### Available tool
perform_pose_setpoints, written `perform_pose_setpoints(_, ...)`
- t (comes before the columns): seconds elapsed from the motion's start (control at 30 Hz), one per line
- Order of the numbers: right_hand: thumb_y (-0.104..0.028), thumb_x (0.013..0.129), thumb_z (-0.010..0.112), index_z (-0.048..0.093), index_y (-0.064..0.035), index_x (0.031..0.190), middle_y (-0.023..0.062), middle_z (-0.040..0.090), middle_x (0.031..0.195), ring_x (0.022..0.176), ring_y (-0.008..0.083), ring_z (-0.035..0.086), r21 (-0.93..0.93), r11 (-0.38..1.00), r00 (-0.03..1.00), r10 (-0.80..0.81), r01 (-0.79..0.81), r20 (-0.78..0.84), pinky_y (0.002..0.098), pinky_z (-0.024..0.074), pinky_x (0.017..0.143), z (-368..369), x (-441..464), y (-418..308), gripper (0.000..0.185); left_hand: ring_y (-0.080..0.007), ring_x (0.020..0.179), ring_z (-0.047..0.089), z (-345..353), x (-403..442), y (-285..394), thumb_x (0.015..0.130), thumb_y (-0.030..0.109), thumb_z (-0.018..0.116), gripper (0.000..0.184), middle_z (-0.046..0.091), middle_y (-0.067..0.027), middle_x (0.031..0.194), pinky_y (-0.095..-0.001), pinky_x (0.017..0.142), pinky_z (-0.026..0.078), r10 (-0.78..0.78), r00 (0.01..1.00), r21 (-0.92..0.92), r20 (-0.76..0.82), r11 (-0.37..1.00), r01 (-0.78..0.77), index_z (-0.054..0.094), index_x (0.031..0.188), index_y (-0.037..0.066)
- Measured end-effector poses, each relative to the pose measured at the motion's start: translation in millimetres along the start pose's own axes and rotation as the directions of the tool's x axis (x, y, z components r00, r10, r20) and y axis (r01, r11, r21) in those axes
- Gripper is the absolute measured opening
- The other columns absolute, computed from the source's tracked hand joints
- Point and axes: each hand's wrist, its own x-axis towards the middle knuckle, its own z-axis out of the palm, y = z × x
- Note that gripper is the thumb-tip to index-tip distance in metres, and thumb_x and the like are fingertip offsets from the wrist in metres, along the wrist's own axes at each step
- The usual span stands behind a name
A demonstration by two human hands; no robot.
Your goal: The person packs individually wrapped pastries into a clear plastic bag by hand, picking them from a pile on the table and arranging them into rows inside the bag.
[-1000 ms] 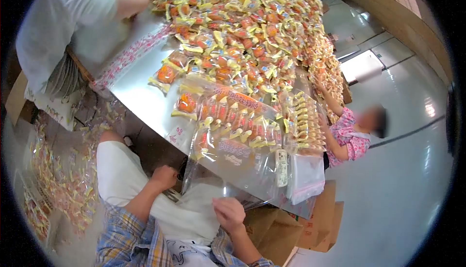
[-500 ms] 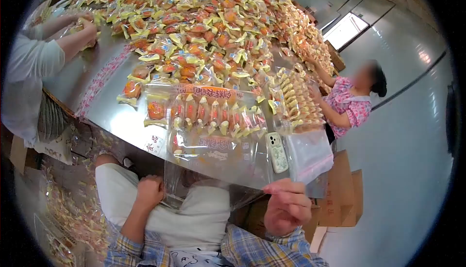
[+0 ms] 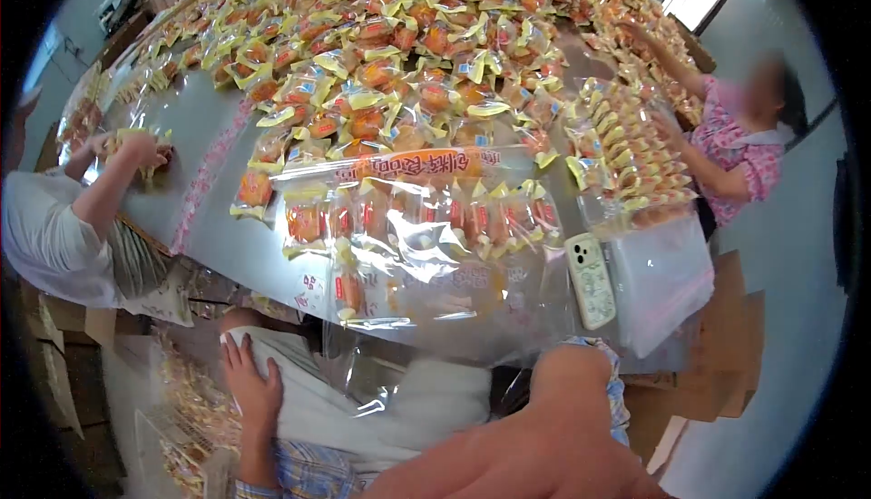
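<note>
My left hand (image 3: 254, 386) lies flat with its fingers spread on the pale trousers over my thigh, holding nothing. Very close to the camera, my right hand (image 3: 517, 463) fills the bottom of the view; its fingers are out of sight. On the metal table, a clear printed bag (image 3: 435, 286) holds a row of wrapped orange snacks, and its lower end hangs over the edge above my lap. A phone in a patterned case (image 3: 590, 281) lies just right of it, beside a stack of clear bags (image 3: 662, 272).
A large heap of wrapped snacks (image 3: 381, 63) covers the back of the table (image 3: 218, 218). One person in white (image 3: 59, 236) handles packs at the left; another in pink (image 3: 735, 136) reaches into the heap at the right. Cardboard boxes (image 3: 726, 345) stand at the lower right.
My left hand has opened from a closed shape and moved onto my thigh. My right hand has come up close to the camera. The view has shifted, so the table looks nearer.
</note>
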Motion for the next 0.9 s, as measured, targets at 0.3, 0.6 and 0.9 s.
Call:
perform_pose_setpoints(0.3, -0.078, 0.095, 0.03, 0.062, 0.0202, 0.123, 0.0376, 0.061, 0.127, 0.121, 0.0466, 0.061, -0.007, 1.0, 0.999, 0.001, -0.001, -0.032, 0.049, 0.0532, 0.1, -60.2, -23.1, -16.7, 0.107, -0.0513, 0.148, 0.029, 9.4, 14.7, 13.5, 0.087, 0.026, 0.063, 0.064, 0.027, -0.0277, 0.165, -0.058, 0.12, 0.029, -0.076, 0.996, 0.205, 0.037, 0.976, 0.066, 0.053, 0.147, 0.006)
perform_pose_setpoints(0.6, -0.075, 0.094, 0.033, 0.062, 0.0187, 0.124, 0.0365, 0.061, 0.127, 0.122, 0.0458, 0.061, -0.046, 0.999, 0.997, -0.003, -0.001, -0.082, 0.0487, 0.0525, 0.101, -94.9, -49.5, -30.4, 0.102, -0.0486, 0.148, 0.03, 12.8, 16.9, 10.9, 0.084, 0.024, 0.065, 0.072, 0.028, -0.0248, 0.166, -0.0555, 0.122, 0.028, -0.061, 0.994, 0.307, 0.088, 0.951, 0.031, 0.048, 0.151, 0.009)
perform_pose_setpoints(0.9, -0.071, 0.094, 0.036, 0.062, 0.0172, 0.125, 0.0353, 0.061, 0.128, 0.123, 0.045, 0.06, -0.07, 0.995, 0.994, 0.058, -0.065, -0.094, 0.0485, 0.0517, 0.102, -108.2, -53.1, -30.9, 0.097, -0.0458, 0.149, 0.031, 30.7, 16.4, -9.4, 0.084, 0.023, 0.065, 0.07, 0.03, -0.0225, 0.166, -0.0538, 0.122, 0.028, -0.072, 0.996, 0.371, 0.06, 0.927, 0.045, 0.049, 0.151, 0.011)
